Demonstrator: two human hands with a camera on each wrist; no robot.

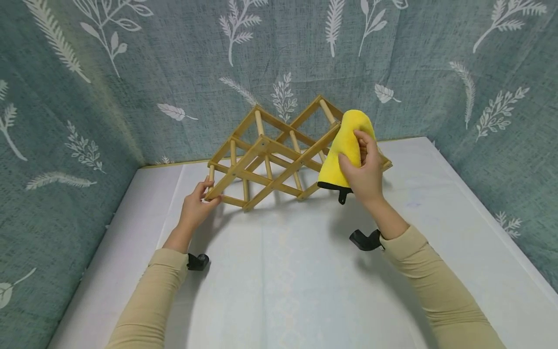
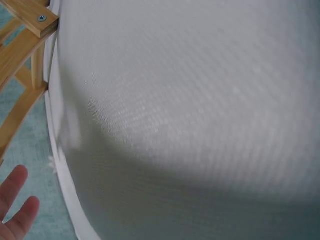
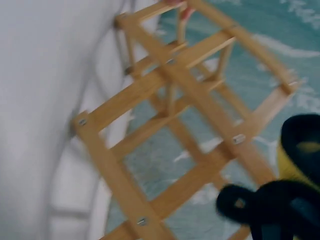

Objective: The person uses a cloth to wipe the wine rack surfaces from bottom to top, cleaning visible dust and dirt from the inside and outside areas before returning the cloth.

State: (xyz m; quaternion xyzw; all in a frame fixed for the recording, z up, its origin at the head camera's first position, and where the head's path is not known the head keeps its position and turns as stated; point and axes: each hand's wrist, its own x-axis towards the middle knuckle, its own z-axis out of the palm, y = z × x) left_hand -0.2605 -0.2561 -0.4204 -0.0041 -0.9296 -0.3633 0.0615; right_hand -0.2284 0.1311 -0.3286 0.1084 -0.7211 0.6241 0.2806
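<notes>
A folding wooden rack with crossed slats and round dowels stands spread out on the white surface. My left hand grips its left end, thumb in front and fingers round the end dowel; only two fingertips show in the left wrist view. My right hand pinches a yellow plush cloth with black edging and a small black loop, between thumb and fingers. The cloth covers part of the rack's right side; whether it touches the wood I cannot tell. Its black edging shows in the right wrist view.
Behind the rack and at both sides hangs a green-grey curtain with white leaf prints. A white sheet covers the surface beneath my arms. A black wrist mount juts from my right sleeve, another from my left.
</notes>
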